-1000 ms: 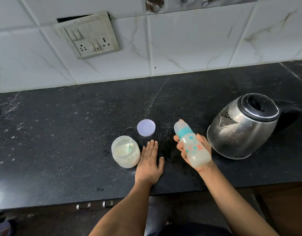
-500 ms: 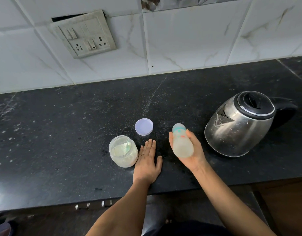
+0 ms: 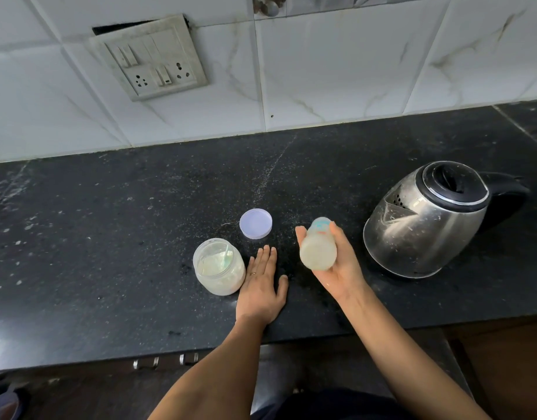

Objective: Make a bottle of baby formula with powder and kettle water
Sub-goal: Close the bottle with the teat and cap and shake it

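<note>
a person is working at a black stone bench (image 3: pixel 109 237) below a tiled wall, with the right hand (image 3: pixel 336 265) holding a baby bottle (image 3: pixel 317 248) in the air between the left hand (image 3: pixel 261 283) and a steel electric kettle (image 3: pixel 424 219). the bottle is lying tipped in the palm, its base facing the camera and its teal collar pointing away toward the wall, and it appears to be holding cloudy, milky liquid; the grip is wrapped around the barrel, thumb on one side and fingers on the other. the plastic bottle is likely light and fairly stiff, but smooth and possibly wet, so a hold around the middle of the barrel, clear of the teat end, looks safest, and it seems to be mid-shake. the right forearm is reaching forward from the lower right, wrist turned palm up. the left hand is resting flat on the bench, fingers spread slightly and gripping nothing, just beside an open powder jar (image 3: pixel 218 265) that is touching or nearly touching its edge. the jar's lilac lid (image 3: pixel 255 223) is lying apart, nearer the wall.
</note>
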The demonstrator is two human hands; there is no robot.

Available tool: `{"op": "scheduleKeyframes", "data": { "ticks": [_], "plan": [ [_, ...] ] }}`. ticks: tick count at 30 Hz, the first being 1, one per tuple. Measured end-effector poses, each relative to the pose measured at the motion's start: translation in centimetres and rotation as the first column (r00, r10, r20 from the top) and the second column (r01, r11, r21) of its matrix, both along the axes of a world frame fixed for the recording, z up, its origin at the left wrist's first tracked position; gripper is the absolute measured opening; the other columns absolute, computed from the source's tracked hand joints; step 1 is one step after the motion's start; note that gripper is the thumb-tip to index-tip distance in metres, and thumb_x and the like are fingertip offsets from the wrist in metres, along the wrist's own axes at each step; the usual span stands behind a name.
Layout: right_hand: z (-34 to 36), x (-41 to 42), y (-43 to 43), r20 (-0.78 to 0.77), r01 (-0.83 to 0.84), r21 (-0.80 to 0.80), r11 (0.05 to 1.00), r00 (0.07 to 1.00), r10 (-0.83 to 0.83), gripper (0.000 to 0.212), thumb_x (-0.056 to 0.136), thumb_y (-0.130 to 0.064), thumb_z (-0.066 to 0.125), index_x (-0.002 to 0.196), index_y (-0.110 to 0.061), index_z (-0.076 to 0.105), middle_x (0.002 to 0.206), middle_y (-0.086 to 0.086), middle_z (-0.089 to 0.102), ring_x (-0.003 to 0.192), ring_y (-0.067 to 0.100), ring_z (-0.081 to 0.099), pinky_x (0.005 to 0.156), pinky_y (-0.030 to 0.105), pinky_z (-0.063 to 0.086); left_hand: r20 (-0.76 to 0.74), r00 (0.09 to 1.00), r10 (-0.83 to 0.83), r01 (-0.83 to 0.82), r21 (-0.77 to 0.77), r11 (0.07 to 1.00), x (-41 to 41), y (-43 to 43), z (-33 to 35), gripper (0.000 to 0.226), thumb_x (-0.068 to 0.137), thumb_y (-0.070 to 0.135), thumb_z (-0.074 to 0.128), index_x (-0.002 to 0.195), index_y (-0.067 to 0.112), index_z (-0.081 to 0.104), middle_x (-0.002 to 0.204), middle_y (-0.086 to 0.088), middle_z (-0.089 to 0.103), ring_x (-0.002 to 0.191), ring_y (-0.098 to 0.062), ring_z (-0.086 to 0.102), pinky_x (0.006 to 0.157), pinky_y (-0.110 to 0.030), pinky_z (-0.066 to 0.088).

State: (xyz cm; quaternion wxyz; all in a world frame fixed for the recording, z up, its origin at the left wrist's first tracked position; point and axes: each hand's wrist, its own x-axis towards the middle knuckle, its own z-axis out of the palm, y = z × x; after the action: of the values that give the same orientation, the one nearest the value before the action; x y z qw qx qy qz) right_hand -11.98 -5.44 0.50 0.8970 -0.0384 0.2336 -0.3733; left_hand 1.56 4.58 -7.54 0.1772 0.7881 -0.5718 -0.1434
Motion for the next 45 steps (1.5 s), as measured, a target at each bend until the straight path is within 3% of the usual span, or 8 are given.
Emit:
{"op": "scheduleKeyframes", "data": {
  "ticks": [4, 9, 22, 25, 32, 36, 40, 45],
  "plan": [
    [1.0, -0.4, 0.1, 0.242, -0.243, 0.024, 0.970, 0.943, 0.230, 0.072, 0.066, -0.020, 0.086, 0.124, 0.008, 0.054, 0.113, 0.025, 0.061, 0.087, 0.033, 0.069, 0.076, 0.037, 0.060, -0.008, 1.000, 0.004, -0.004, -0.003, 1.000, 0.0, 0.0, 0.1, 0.077, 0.086, 0.052, 0.010, 0.155, 0.017, 0.011, 0.162, 0.004, 0.004, 0.142, 0.001, -0.014, 0.114, -0.018, -0.017],
    [0.2, 0.5, -0.1, 0.099, 0.028, -0.008, 1.000, 0.995, -0.027, 0.072, 0.073, -0.029, 0.079, 0.131, 0.000, 0.048, 0.116, 0.022, 0.062, 0.101, 0.031, 0.067, 0.081, 0.036, 0.058, 0.000, 1.000, -0.002, 0.002, 0.000, 1.000, -0.1, 0.0, 0.2, 0.077, 0.086, 0.053, 0.009, 0.155, 0.017, 0.009, 0.162, 0.004, 0.003, 0.143, 0.000, -0.014, 0.114, -0.018, -0.018],
    [-0.4, -1.6, -0.1, 0.253, -0.238, -0.055, 0.970, 0.936, 0.245, 0.083, 0.069, -0.022, 0.086, 0.133, -0.002, 0.035, 0.112, 0.026, 0.062, 0.081, 0.034, 0.070, 0.069, 0.041, 0.061, -0.002, 1.000, -0.003, 0.003, -0.013, 1.000, 0.0, 0.0, 0.0, 0.063, 0.101, 0.038, 0.033, 0.155, 0.018, 0.007, 0.162, 0.004, 0.001, 0.145, -0.003, -0.012, 0.117, -0.023, -0.013],
    [-0.5, -0.9, -0.7, 0.184, -0.040, 0.028, 0.999, 0.982, 0.034, 0.101, 0.053, -0.020, 0.094, 0.136, 0.001, 0.041, 0.116, 0.023, 0.057, 0.083, 0.029, 0.070, 0.066, 0.036, 0.060, 0.005, 1.000, -0.005, 0.005, -0.019, 1.000, -0.1, -0.5, 0.1, 0.063, 0.101, 0.037, 0.033, 0.155, 0.017, 0.008, 0.162, 0.003, 0.002, 0.146, -0.004, -0.010, 0.117, -0.022, -0.014],
    [0.5, -1.0, 0.2, 0.184, -0.351, -0.249, 0.902, 0.898, 0.400, 0.061, 0.081, -0.024, 0.074, 0.126, 0.002, 0.041, 0.112, 0.020, 0.059, 0.085, 0.029, 0.067, 0.076, 0.036, 0.058, -0.001, 1.000, -0.015, 0.015, -0.015, 1.000, -0.2, -0.4, 0.1, 0.073, 0.090, 0.050, 0.014, 0.155, 0.017, 0.010, 0.162, 0.003, 0.003, 0.143, 0.000, -0.014, 0.116, -0.021, -0.015],
    [0.1, 1.6, 0.4, 0.117, -0.025, -0.047, 0.999, 0.993, 0.030, 0.086, 0.051, -0.021, 0.094, 0.120, -0.001, 0.047, 0.099, 0.020, 0.061, 0.082, 0.030, 0.069, 0.070, 0.040, 0.059, 0.019, 1.000, -0.003, 0.003, -0.006, 1.000, 0.8, 0.3, 0.1, 0.077, 0.087, 0.053, 0.009, 0.155, 0.017, 0.008, 0.162, 0.003, 0.002, 0.144, -0.001, -0.014, 0.116, -0.021, -0.015],
    [-0.2, 0.8, 0.8, 0.124, -0.227, -0.079, 0.971, 0.964, 0.236, 0.080, 0.066, -0.017, 0.087, 0.127, -0.003, 0.036, 0.104, 0.024, 0.064, 0.080, 0.033, 0.069, 0.070, 0.043, 0.060, 0.006, 1.000, -0.012, 0.012, 0.009, 1.000, 0.1, 0.2, 0.1, 0.072, 0.091, 0.049, 0.014, 0.155, 0.017, 0.008, 0.162, 0.003, 0.001, 0.142, 0.000, -0.016, 0.112, -0.017, -0.019],
    [-1.4, 1.2, 0.2, 0.102, 0.058, -0.011, 0.998, 0.993, -0.057, 0.055, 0.074, -0.023, 0.078, 0.116, 0.000, 0.051, 0.098, 0.019, 0.065, 0.087, 0.029, 0.069, 0.075, 0.041, 0.058, 0.007, 1.000, -0.010, 0.010, -0.001, 1.000, 0.1, 0.1, 0.2, 0.068, 0.095, 0.044, 0.022, 0.155, 0.018, 0.008, 0.162, 0.003, 0.001, 0.143, 0.000, -0.015, 0.113, -0.017, -0.019]
  ]
}}
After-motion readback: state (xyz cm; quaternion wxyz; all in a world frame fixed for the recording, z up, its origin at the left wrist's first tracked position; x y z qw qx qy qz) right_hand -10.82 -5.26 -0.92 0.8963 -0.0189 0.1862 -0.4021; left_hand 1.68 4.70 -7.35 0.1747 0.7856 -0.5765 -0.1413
